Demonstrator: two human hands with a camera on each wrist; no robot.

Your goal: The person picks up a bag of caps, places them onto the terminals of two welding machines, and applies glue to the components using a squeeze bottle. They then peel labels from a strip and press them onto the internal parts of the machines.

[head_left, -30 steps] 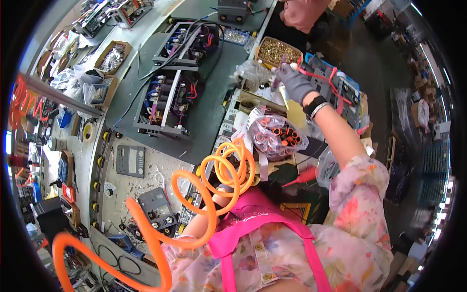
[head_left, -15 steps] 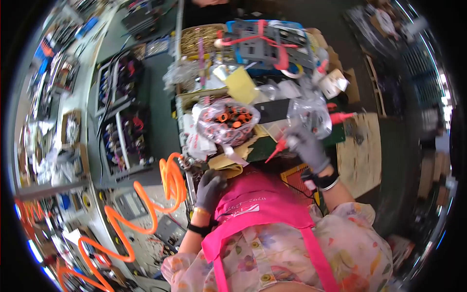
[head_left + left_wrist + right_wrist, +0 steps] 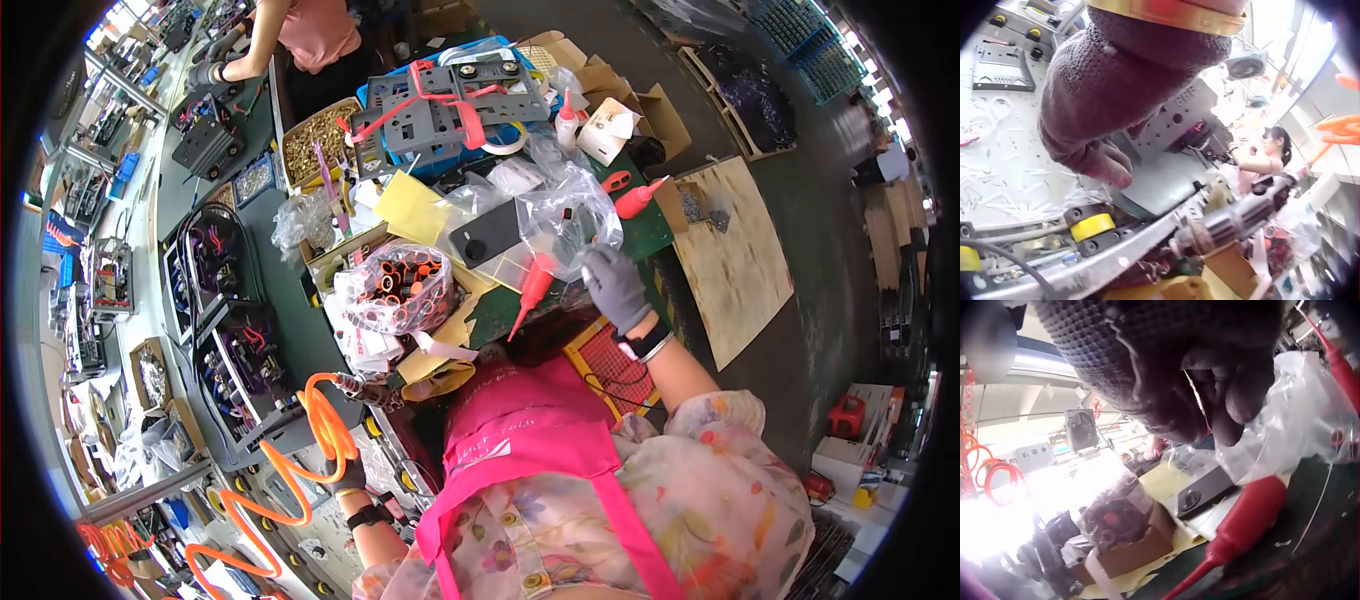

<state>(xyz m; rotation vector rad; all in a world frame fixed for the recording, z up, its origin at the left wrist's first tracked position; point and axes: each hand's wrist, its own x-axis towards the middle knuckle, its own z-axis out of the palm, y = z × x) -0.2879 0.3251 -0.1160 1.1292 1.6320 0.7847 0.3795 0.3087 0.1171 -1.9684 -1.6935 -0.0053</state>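
The gloved left hand is partly behind an orange coiled hose in the head view. In the left wrist view that hand hangs loosely bent above the bench rail, with nothing seen in its fingers. The gloved right hand is at the lower edge of a clear plastic bag, right of a red squeeze bottle. From the right wrist, its bent fingers show in front of the bag, with no object visible between them; whether they touch it is unclear.
A bag of black-and-orange parts lies left of a black flat piece. Grey metal plates rest on a blue bin. Wired assemblies stand on the left bench. Another person works at the top left.
The right hand went from the upper boxes down to the plastic bag. The left hand moved left, away from the apron, toward the bench and hose. The head view has shifted.
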